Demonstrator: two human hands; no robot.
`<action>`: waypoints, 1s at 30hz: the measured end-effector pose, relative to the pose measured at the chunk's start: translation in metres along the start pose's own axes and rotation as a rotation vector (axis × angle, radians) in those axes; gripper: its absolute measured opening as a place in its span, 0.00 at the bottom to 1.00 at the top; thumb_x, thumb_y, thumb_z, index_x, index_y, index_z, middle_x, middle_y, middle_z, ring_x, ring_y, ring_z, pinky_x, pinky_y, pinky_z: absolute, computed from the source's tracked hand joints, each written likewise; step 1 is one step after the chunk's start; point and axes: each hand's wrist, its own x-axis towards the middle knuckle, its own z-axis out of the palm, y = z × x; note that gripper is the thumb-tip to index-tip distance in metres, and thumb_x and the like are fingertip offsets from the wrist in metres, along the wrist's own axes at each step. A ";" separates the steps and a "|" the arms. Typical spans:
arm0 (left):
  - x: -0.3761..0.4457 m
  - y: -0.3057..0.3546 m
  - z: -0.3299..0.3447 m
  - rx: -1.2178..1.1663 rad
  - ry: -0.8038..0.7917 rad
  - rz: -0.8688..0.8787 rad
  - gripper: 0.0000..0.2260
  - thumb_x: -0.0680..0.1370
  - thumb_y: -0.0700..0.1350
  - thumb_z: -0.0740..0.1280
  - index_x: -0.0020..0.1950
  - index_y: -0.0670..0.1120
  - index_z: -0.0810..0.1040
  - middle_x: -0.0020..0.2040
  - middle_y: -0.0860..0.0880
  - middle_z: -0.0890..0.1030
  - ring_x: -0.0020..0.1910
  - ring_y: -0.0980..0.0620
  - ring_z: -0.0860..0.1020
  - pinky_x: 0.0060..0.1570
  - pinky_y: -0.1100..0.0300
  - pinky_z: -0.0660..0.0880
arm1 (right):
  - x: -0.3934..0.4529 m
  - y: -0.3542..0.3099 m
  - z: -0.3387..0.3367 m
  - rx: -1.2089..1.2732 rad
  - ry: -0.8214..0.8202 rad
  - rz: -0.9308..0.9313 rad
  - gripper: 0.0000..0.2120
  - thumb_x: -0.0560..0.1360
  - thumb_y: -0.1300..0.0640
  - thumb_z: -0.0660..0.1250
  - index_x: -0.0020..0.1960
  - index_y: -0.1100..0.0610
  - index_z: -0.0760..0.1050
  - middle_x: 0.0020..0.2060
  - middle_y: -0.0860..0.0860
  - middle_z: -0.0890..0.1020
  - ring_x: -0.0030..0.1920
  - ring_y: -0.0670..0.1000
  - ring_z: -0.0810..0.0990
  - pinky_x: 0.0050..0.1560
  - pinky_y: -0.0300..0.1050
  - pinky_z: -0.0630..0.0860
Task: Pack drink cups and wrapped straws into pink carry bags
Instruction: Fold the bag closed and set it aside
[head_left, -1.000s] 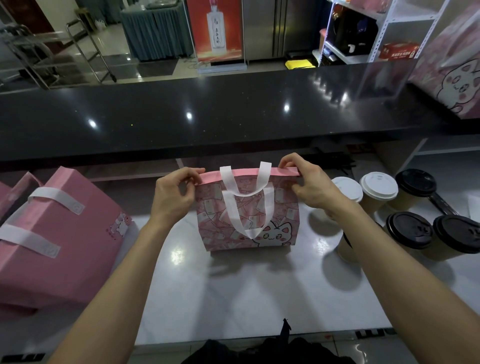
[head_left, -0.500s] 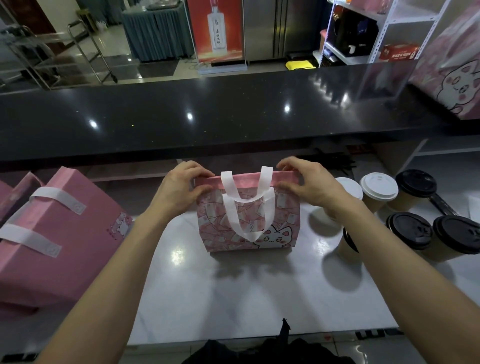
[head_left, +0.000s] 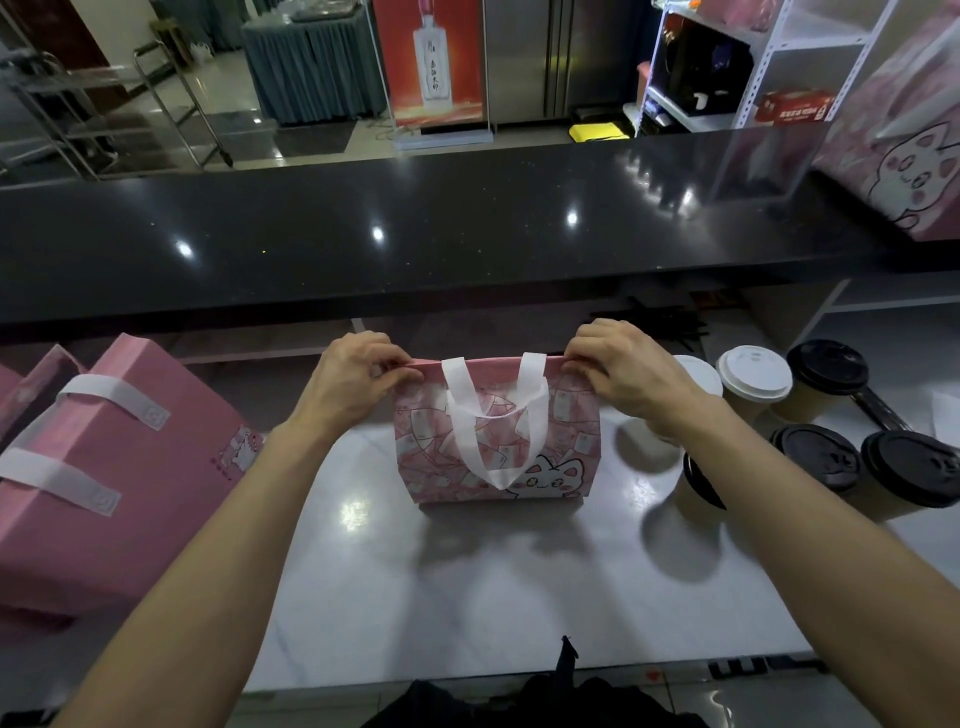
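Observation:
A small pink carry bag (head_left: 566, 441) with white handles and a cartoon cat print stands upright on the white counter (head_left: 467, 582). My left hand (head_left: 348, 384) pinches the bag's top left corner. My right hand (head_left: 623, 374) pinches its top right corner. The bag's mouth is pressed closed between them. To the right stand paper cups: two with white lids (head_left: 756, 371) and several with black lids (head_left: 826, 364). A bundle of dark wrapped straws (head_left: 670, 325) lies behind my right hand.
Larger pink bags (head_left: 104, 478) with white handles lie stacked at the left. A raised black counter (head_left: 415, 234) runs across the back. Another pink cat-print bag (head_left: 904, 156) sits on it at the far right. Dark clothing shows at the bottom edge.
Both hands shifted slightly along the bag's top edge and pinch its corners again; the bag stays upright in the same spot.

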 end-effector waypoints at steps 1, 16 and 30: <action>-0.001 0.001 -0.003 -0.012 -0.027 -0.009 0.09 0.77 0.50 0.80 0.53 0.46 0.91 0.44 0.56 0.81 0.45 0.51 0.79 0.46 0.52 0.80 | 0.000 0.001 -0.001 -0.003 -0.026 0.016 0.07 0.82 0.53 0.73 0.50 0.56 0.85 0.43 0.45 0.81 0.47 0.52 0.77 0.51 0.58 0.78; 0.056 0.077 -0.008 0.109 -0.448 0.102 0.18 0.75 0.64 0.78 0.59 0.54 0.87 0.51 0.59 0.83 0.49 0.58 0.79 0.50 0.56 0.81 | 0.072 -0.070 -0.020 -0.087 -0.407 0.105 0.13 0.75 0.41 0.78 0.50 0.49 0.84 0.46 0.44 0.81 0.50 0.50 0.81 0.51 0.54 0.82; 0.022 0.023 -0.031 -0.237 -0.354 -0.067 0.39 0.71 0.82 0.65 0.71 0.58 0.82 0.59 0.61 0.85 0.58 0.62 0.82 0.59 0.62 0.79 | 0.026 -0.029 -0.023 0.295 -0.023 0.226 0.29 0.81 0.30 0.58 0.69 0.48 0.82 0.62 0.43 0.85 0.62 0.44 0.81 0.64 0.47 0.77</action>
